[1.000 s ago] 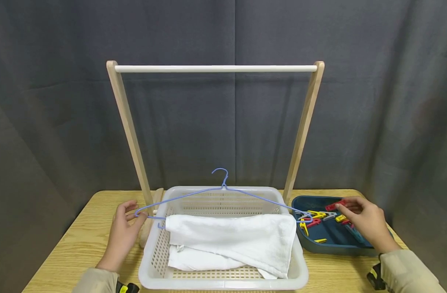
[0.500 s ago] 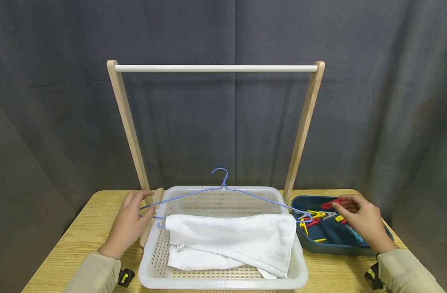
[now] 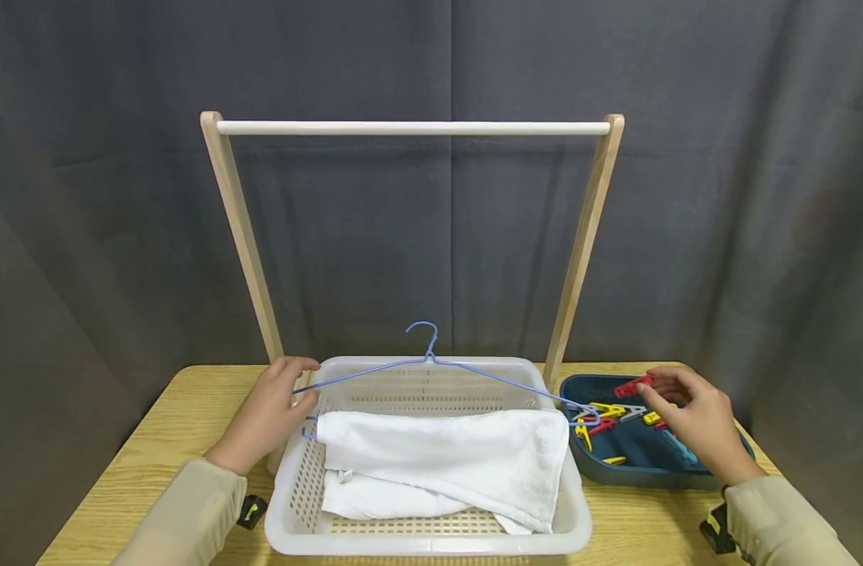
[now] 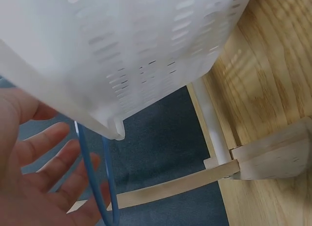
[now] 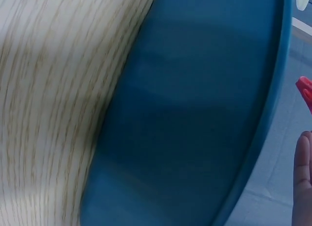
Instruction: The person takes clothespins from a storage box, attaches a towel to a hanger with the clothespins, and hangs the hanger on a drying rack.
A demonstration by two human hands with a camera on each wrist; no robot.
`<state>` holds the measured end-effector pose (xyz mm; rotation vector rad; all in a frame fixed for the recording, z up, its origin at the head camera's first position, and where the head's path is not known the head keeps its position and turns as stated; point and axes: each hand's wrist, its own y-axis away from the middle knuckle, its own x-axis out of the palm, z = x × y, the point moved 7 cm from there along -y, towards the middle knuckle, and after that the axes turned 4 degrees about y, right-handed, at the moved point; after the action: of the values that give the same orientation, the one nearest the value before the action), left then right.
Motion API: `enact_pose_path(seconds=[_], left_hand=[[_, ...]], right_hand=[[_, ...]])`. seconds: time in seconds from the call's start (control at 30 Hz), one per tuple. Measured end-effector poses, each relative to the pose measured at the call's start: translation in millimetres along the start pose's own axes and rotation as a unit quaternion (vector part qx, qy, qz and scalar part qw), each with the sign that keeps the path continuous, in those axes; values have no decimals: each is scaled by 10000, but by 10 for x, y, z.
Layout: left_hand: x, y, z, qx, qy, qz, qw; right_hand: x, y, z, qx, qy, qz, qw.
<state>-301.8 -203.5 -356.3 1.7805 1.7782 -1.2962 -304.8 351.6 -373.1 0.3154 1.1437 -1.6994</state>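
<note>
A blue wire hanger (image 3: 430, 357) lies across the white basket (image 3: 427, 545), its hook toward the back. Folded over its lower bar is a white towel (image 3: 467, 448), resting inside the basket. My left hand (image 3: 269, 410) is at the hanger's left end, fingers extended and spread, covering part of the wire. The left wrist view shows the hanger's wire loop (image 4: 87, 162) crossing the fingers without being gripped. Over the blue tray (image 3: 658, 477), my right hand (image 3: 696, 420) pinches a red clothespin (image 3: 631, 386) between thumb and fingers. The right wrist view catches only that clothespin's end (image 5: 305, 92).
Several yellow, red, grey and teal clothespins (image 3: 608, 410) lie in the tray, right of the basket. Behind the basket stands a wooden rack with a white top bar (image 3: 413, 127). All stand on a wooden table (image 3: 148, 440) before a grey curtain (image 3: 347, 236).
My left hand has slid rightward and a little upward along the hanger's left end, its fingers now over the basket's edge. The right hand has carried the red clothespin slightly left.
</note>
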Motion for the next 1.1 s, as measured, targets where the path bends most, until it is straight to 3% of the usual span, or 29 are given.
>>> enact_pose_path(seconds=[0.37,0.83,1.1], left_hand=[[178,-104,29,-17,-257,437,9987],[217,-121,-2,29,-700,246,9972],[210,-134,23,82,-808,-38,9967]], right_hand=[[67,1,108,-303,-199,-67,9993],[115,-1,184,-472,-249,-210,9984],[117,-8,245,-626,-311,-339,9970]])
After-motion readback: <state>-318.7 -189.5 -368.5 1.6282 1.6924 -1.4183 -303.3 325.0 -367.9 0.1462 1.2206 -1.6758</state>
